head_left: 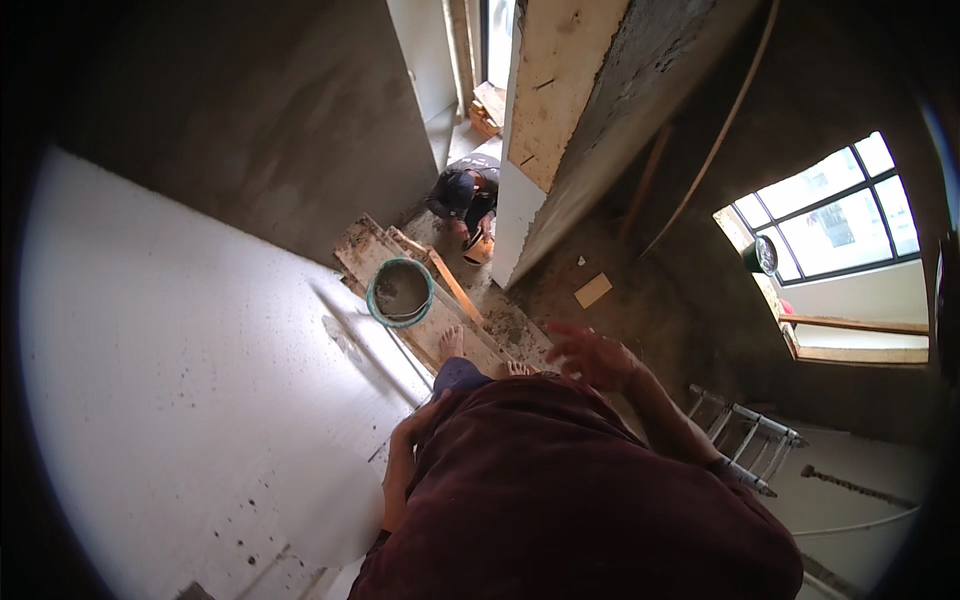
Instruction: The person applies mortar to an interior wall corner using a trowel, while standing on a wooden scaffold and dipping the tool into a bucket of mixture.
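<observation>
My right hand (590, 355) hangs out beside my dark red shirt (570, 490) with its fingers apart and nothing seen in them. Against my left side is my left hand (422, 418), its fingers mostly hidden at my clothing. My bare feet (452, 343) are on wooden planks (458, 340) spattered with grey. A green-rimmed bucket (400, 292) with grey contents stands on the planks ahead of my feet, with a narrow timber piece (450, 285) beside it.
A co-worker in dark clothing (450, 195) crouches beyond the planks, hands at an orange container (478, 250). A white wall (170, 380) is on my left. A boarded column (550, 90), a window (830, 225) and an aluminium ladder (740, 445) are ahead and right.
</observation>
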Available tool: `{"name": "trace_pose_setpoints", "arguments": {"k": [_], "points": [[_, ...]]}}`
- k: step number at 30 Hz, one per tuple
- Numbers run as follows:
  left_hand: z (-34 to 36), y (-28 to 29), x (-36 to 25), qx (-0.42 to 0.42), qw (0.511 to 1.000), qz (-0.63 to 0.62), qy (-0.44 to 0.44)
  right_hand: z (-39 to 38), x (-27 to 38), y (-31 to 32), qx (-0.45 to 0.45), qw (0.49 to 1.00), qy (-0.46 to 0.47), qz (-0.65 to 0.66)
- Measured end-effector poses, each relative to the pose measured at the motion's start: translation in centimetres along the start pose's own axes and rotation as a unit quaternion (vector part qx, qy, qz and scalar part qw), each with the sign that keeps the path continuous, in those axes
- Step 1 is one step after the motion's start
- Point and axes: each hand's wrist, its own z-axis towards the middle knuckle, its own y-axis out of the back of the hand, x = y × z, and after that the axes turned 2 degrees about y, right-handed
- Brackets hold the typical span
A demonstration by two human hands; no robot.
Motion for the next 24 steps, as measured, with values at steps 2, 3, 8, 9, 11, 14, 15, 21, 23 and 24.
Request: {"name": "trace_pose_setpoints", "arguments": {"k": [2,3,8,9,11,14,15,21,23,24], "points": [[-0.8,3.8,-4.6,0.136,0.986,-0.023,-0.096,-1.7,-3.5,2.3,-0.020,0.988,0.022,0.149],[-1.1,6.1,-6.4,0.242,0.945,-0.084,-0.204,-3.0,-6.4,5.7,-0.116,0.963,-0.006,0.245],[0.1,12.9,-13.5,0.140,0.939,-0.184,-0.255,-6.2,-15.5,12.4,-0.559,0.725,-0.281,-0.288],[1.9,14.0,-12.9,0.089,0.956,-0.094,-0.263,-7.1,-16.7,12.3,-0.516,0.711,-0.330,-0.346],[5.6,15.7,-10.1,0.018,0.952,0.179,-0.248,-8.7,-18.7,11.4,-0.461,0.704,-0.380,-0.384],[9.7,15.7,-4.3,0.153,0.959,0.164,-0.175,-8.1,-19.0,9.5,-0.426,0.709,-0.395,-0.400],[11.3,15.4,-1.4,0.231,0.959,0.041,-0.161,-7.5,-18.6,9.0,-0.421,0.711,-0.389,-0.407],[5.9,17.1,-8.0,0.274,0.949,-0.027,0.152,-3.0,-14.3,2.6,-0.435,0.726,-0.304,-0.437],[8.8,16.8,-6.2,0.331,0.923,-0.128,0.150,0.3,-12.0,1.0,-0.438,0.726,-0.265,-0.460],[8.9,16.3,-7.8,0.361,0.896,-0.184,0.182,2.0,-10.8,0.2,-0.443,0.723,-0.242,-0.472]]}}
